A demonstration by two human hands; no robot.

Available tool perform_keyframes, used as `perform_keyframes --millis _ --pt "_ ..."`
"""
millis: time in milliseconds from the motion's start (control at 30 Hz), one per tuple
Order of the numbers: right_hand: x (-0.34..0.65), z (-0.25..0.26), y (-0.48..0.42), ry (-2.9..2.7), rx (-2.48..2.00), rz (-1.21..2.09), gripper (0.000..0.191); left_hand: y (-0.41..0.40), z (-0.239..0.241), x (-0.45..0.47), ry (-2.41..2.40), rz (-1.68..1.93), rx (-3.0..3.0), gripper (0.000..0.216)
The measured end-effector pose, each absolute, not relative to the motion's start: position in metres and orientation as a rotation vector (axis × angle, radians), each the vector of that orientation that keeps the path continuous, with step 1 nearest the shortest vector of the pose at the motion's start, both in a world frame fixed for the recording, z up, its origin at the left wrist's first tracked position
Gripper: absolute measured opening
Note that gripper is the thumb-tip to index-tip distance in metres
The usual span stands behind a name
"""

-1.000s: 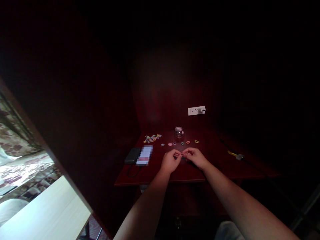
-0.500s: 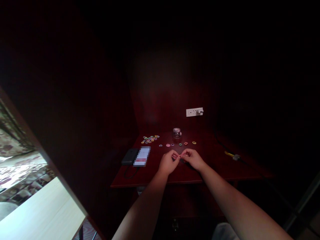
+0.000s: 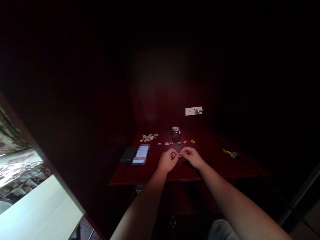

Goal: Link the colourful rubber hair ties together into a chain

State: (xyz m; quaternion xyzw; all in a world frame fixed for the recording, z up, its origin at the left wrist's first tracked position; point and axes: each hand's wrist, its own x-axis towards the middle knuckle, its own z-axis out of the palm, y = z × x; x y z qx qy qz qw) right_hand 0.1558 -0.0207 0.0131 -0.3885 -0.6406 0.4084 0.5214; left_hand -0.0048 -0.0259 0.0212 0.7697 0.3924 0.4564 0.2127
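Above the front part of the dark red table, my left hand (image 3: 169,160) and my right hand (image 3: 192,157) meet fingertip to fingertip. Both are closed in a pinch on a small pinkish hair tie (image 3: 179,154), mostly hidden by the fingers. Just beyond them lies a loose row of hair ties: a blue one (image 3: 159,144), a pink one (image 3: 167,143), a purple one (image 3: 171,143), a green one (image 3: 179,143), a red one (image 3: 184,142) and a yellow one (image 3: 193,141). A pile of mixed hair ties (image 3: 149,137) rests at the back left.
A clear jar (image 3: 176,132) stands behind the row. On the left lie a phone (image 3: 141,154) and a black power bank (image 3: 128,155) with a cable. A yellow-ended cable (image 3: 233,154) lies at right. A white socket strip (image 3: 193,111) is on the back wall.
My view has shifted slightly, so the whole scene sits a little higher and to the left. Both hands stay pinched together, with only small finger movements.
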Motion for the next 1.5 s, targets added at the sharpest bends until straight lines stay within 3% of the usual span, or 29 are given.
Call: perform_keyframes --millis 1133,1500 --pt "0.16 0.01 -0.015 -1.431 -0.954 1.037 0.024 -0.029 0.025 -0.005 1.035 1.303 2.135 0.013" --pt "0.195 0.007 0.047 -1.15 -1.338 0.59 0.017 -0.028 0.023 -0.006 1.116 1.371 2.075 0.013"
